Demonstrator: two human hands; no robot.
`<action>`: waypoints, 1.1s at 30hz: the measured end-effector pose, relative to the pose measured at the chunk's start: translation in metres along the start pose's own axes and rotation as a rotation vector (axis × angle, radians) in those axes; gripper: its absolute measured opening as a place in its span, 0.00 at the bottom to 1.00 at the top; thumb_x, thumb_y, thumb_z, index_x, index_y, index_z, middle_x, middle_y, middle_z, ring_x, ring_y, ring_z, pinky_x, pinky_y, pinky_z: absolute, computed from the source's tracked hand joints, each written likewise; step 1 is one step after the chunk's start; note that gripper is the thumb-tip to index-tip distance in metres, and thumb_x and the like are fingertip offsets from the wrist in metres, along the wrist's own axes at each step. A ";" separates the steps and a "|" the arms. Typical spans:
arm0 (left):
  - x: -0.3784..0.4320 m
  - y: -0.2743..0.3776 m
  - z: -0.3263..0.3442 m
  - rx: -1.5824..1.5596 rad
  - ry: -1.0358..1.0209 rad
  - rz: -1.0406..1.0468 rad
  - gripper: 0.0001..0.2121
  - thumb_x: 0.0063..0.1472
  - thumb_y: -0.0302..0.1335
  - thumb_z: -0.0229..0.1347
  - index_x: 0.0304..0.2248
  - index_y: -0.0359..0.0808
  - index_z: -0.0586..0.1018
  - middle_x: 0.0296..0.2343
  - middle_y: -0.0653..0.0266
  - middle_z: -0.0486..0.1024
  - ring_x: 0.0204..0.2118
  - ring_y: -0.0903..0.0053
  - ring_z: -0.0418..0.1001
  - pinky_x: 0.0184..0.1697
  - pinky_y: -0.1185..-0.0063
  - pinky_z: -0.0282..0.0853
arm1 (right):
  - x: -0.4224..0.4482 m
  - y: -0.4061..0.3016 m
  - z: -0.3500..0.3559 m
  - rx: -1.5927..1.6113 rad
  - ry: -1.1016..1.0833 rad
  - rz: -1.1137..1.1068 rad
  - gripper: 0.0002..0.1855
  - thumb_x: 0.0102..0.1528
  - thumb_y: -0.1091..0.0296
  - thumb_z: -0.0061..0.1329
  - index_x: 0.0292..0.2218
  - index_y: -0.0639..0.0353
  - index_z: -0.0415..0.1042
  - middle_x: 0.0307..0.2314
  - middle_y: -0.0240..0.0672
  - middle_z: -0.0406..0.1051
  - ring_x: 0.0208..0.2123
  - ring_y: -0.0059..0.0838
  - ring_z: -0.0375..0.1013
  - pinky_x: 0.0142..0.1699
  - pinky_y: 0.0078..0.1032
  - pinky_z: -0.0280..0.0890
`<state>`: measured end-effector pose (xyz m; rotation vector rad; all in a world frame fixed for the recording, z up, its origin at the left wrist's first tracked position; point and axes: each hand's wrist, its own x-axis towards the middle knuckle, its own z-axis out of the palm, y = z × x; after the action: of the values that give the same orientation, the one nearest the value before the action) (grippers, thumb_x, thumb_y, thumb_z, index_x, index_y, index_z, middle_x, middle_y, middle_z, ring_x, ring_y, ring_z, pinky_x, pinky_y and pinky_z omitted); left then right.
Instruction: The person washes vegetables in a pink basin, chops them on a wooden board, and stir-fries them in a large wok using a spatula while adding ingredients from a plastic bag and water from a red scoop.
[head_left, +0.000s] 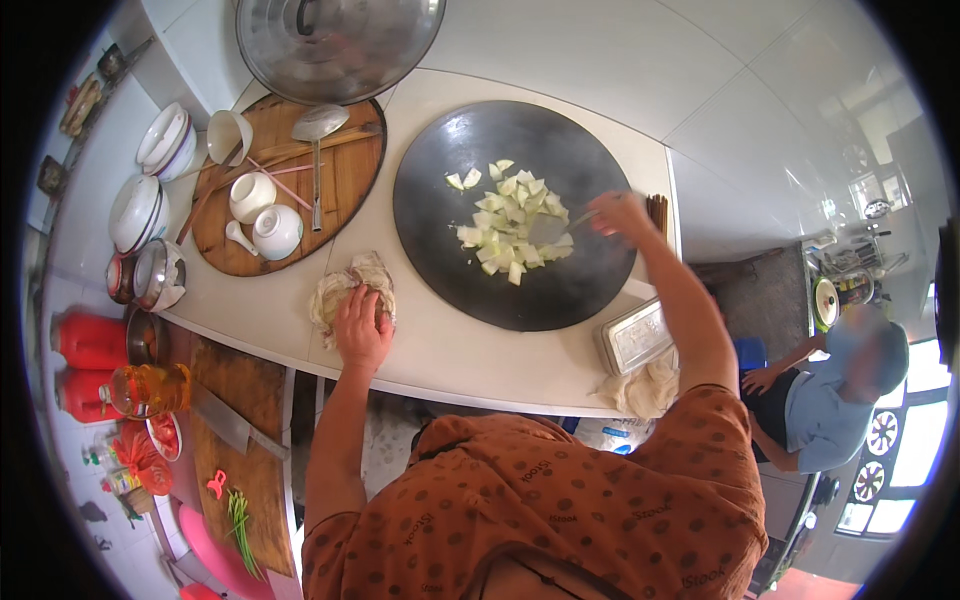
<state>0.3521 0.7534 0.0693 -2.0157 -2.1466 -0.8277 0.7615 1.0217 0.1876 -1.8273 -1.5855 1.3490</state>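
Note:
A large dark wok (517, 307) is set into the pale tiled counter, with faint steam over it. Chunks of pale green vegetable (504, 217) lie piled at its middle, and a few pieces sit apart toward the back left. My right hand (621, 213) grips the handle of a metal spatula (549, 228), whose blade is among the chunks. To the left of the wok, my left hand (363, 328) rests on a crumpled cloth (330, 300) on the counter. Its fingers lie over the cloth; I cannot tell how firmly they hold it.
A round wooden lid (345, 202) holds upturned bowls, chopsticks and a ladle (318, 150). A metal wok lid (337, 52) leans behind it. Right of the wok are a metal box (636, 337) and a cloth (645, 386). A cleaver (221, 416) lies on the left cutting board. A person (825, 412) sits at right.

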 end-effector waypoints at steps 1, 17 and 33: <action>-0.001 -0.001 0.001 0.006 0.005 -0.003 0.19 0.44 0.29 0.53 0.39 0.37 0.71 0.44 0.58 0.68 0.48 0.61 0.62 0.52 0.67 0.56 | -0.001 -0.012 -0.023 -0.070 0.007 0.050 0.10 0.50 0.68 0.45 0.32 0.66 0.72 0.19 0.40 0.71 0.17 0.27 0.71 0.20 0.22 0.67; -0.003 -0.004 0.000 0.016 0.015 0.009 0.19 0.45 0.29 0.53 0.39 0.36 0.71 0.45 0.58 0.67 0.49 0.62 0.62 0.52 0.66 0.56 | -0.004 -0.010 0.011 0.056 -0.002 -0.301 0.11 0.51 0.68 0.44 0.34 0.64 0.73 0.19 0.34 0.70 0.20 0.24 0.71 0.23 0.19 0.65; -0.001 -0.005 -0.002 0.031 -0.022 -0.026 0.19 0.45 0.30 0.53 0.40 0.37 0.71 0.44 0.59 0.67 0.50 0.63 0.61 0.52 0.66 0.55 | 0.023 -0.056 0.047 -0.276 -0.159 -0.408 0.10 0.53 0.67 0.42 0.33 0.59 0.73 0.25 0.33 0.72 0.30 0.25 0.72 0.35 0.23 0.65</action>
<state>0.3469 0.7516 0.0690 -1.9951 -2.1878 -0.7742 0.6898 1.0451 0.1998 -1.4454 -2.1766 1.1525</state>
